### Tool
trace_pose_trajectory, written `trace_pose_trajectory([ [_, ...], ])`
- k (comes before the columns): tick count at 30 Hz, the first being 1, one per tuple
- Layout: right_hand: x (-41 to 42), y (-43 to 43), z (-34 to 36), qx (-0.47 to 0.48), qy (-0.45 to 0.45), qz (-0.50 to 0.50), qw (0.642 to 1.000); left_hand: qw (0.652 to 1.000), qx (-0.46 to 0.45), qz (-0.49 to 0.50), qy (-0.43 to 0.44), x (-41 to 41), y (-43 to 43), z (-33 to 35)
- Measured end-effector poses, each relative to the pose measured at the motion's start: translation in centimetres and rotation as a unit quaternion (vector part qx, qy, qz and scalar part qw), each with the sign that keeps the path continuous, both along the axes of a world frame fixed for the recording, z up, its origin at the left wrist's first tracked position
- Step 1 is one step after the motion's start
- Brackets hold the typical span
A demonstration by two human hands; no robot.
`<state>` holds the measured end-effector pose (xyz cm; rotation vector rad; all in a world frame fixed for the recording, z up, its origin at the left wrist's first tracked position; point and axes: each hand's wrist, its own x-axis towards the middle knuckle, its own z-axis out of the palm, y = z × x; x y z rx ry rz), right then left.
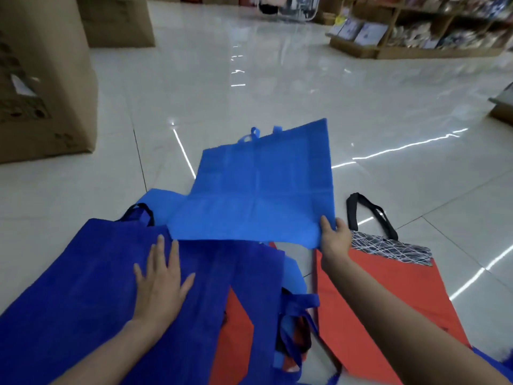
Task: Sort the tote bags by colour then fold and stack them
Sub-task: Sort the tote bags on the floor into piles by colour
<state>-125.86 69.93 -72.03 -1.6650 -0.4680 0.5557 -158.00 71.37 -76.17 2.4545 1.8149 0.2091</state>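
A light blue non-woven tote bag (258, 187) is pinched at its near right corner by the right hand (334, 237) and held spread above the glossy tiled floor (277, 93). The left hand (161, 282) is laid flat, fingers spread, on a dark blue fabric tote bag (83, 287). An orange-red tote bag (388, 295) is seen lying to the right.

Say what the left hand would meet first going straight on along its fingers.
The light blue bag, whose near edge lies just past the left hand; it might slide under if that edge is lifted.
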Motion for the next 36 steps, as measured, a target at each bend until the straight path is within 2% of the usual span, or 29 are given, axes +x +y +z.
trace_pose_trajectory([
  [1, 1.1, 1.5, -0.6, -0.014, 0.011, -0.014, 1.0, 1.0, 0.003, -0.001, -0.017, 0.4, -0.4, -0.8],
  [5, 4.2, 6.1, -2.9, -0.052, 0.07, 0.005, 0.996, 0.998, -0.051, -0.023, 0.03, 2.4, -4.2, -4.7],
  [7, 4.3, 6.5, -3.6, -0.126, 0.006, 0.02, 0.992, 0.993, -0.109, 0.024, 0.035, 3.2, -5.9, -5.7],
  [9, 3.6, 6.0, -4.3, -0.166, -0.102, 0.017, 0.981, 0.993, -0.108, 0.042, 0.031, 3.4, -7.0, -6.0],
  [10, 2.5, 5.4, -4.3, -0.162, -0.143, 0.02, 0.976, 0.993, -0.111, 0.039, 0.027, 3.3, -7.5, -5.7],
  [12, -0.9, 3.5, -4.6, -0.121, -0.169, 0.066, 0.976, 0.995, -0.085, 0.039, -0.017, 2.9, -8.1, -5.4],
  [14, -5.0, 1.0, -4.4, -0.098, -0.13, 0.139, 0.977, 0.992, -0.06, 0.058, -0.094, 2.6, -8.5, -4.5],
  [16, -9.3, -2.2, -3.5, -0.132, -0.026, 0.254, 0.958, 0.975, -0.056, 0.085, -0.198, 2.7, -8.6, -3.6],
  [18, -12.8, -5.3, -2.7, -0.201, 0.112, 0.341, 0.912, 0.934, -0.123, 0.074, -0.327, 3.1, -8.6, -2.0],
  [19, -14.0, -6.7, -2.8, -0.212, 0.166, 0.357, 0.894, 0.893, -0.186, 0.067, -0.403, 3.5, -8.6, -0.8],
  [20, -14.7, -8.0, -2.9, -0.201, 0.198, 0.35, 0.894, 0.845, -0.257, 0.055, -0.465, 3.9, -8.7, 0.2],
  [21, -14.9, -8.9, -3.3, -0.182, 0.208, 0.319, 0.906, 0.812, -0.304, 0.042, -0.497, 4.1, -8.9, 0.7],
  [22, -14.4, -9.7, -3.6, -0.172, 0.184, 0.282, 0.926, 0.809, -0.316, 0.026, -0.496, 4.1, -9.1, 0.7],
  [23, -13.5, -10.5, -4.0, -0.173, 0.126, 0.248, 0.945, 0.829, -0.297, 0.011, -0.473, 4.0, -9.0, 0.5],
  [25, -10.9, -12.1, -4.0, -0.174, 0.002, 0.193, 0.966, 0.896, -0.2, -0.004, -0.396, 2.9, -8.2, -0.5],
  [27, -8.0, -14.0, -3.2, -0.159, -0.084, 0.153, 0.972, 0.955, -0.096, 0.038, -0.279, 1.3, -6.8, -1.5],
  [29, -5.4, -16.3, -2.4, -0.15, -0.133, 0.117, 0.973, 0.967, -0.067, 0.148, -0.199, -0.2, -5.5, -1.8],
  [32, -2.5, -19.8, -2.2, -0.146, -0.157, 0.059, 0.975, 0.925, -0.172, 0.249, -0.228, -0.5, -5.7, -1.3],
  [36, 0.0, -24.7, -3.0, -0.17, -0.162, -0.023, 0.972, 0.86, -0.325, 0.224, -0.325, 2.5, -8.2, -1.9],
])
